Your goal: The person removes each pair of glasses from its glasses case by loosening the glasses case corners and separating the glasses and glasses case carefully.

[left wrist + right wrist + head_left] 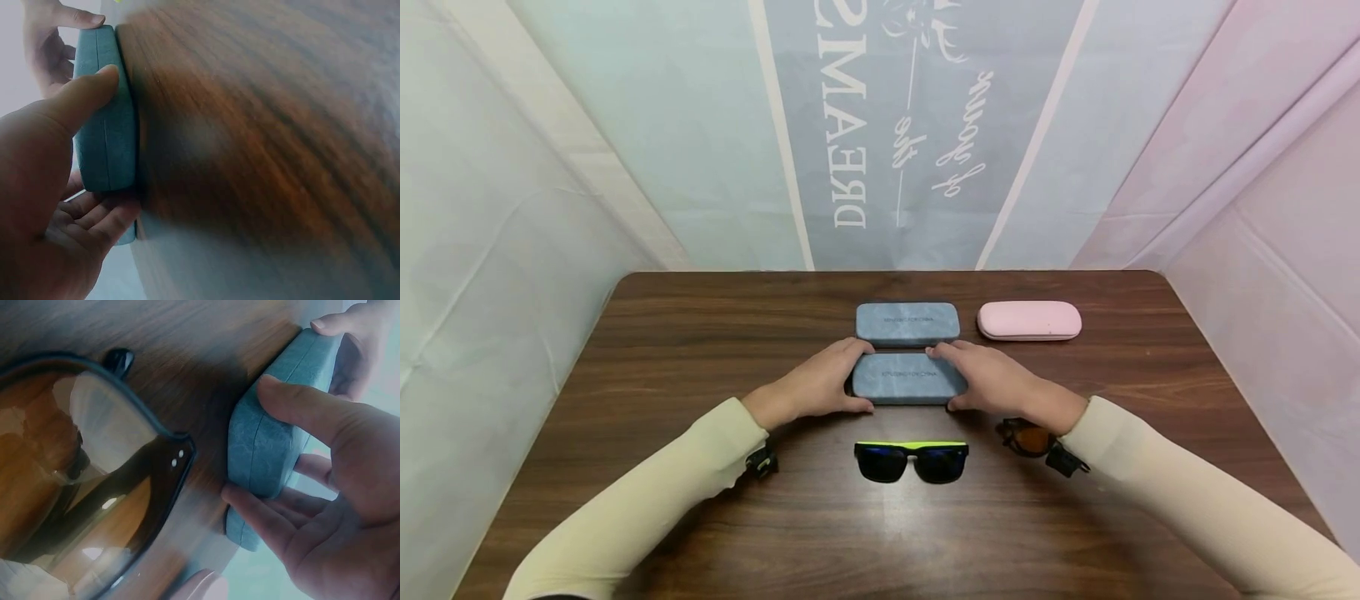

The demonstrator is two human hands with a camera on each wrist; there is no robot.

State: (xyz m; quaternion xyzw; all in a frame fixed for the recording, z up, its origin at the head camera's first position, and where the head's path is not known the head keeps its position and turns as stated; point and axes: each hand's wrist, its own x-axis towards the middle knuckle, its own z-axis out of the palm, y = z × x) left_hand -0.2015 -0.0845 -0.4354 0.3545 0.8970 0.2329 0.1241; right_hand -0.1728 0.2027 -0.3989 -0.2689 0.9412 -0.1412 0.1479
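While dark sunglasses [912, 462] lie nearby, your left hand [820, 383] and right hand [996, 379] hold the nearer blue case [910, 385] by its ends.

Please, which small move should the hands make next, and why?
Probably the left hand and right hand should ease open the nearer blue glasses case: they grip its two ends, it looks closed, and the black-and-lime sunglasses lie uncased on its near side.

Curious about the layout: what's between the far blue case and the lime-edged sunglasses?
The near blue case, held by the left hand and right hand; head view shows it.
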